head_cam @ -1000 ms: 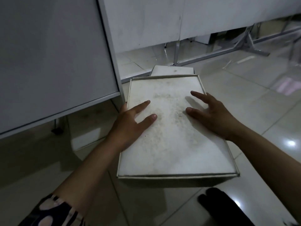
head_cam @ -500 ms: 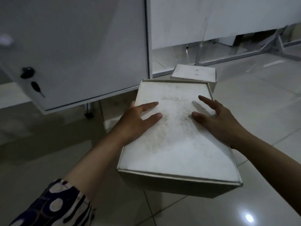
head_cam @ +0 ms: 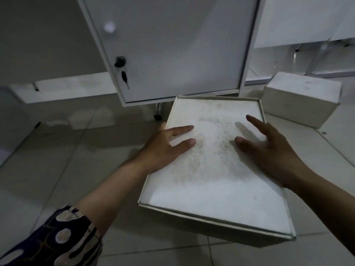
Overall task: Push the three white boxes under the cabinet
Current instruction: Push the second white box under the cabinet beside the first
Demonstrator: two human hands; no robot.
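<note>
Pressing one box (head_cam: 215,169) — two boxes visible, two hands

Head-worn view, forward-down, close.

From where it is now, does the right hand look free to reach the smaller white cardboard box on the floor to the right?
Probably yes. The right hand lies open on the large flat white box, and bare tiled floor separates it from the smaller white cardboard box; nothing visibly blocks the way.

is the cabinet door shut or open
Shut. The cabinet door sits flush within its frame, no gap showing along its edges, and a key hangs from the lock.
</note>
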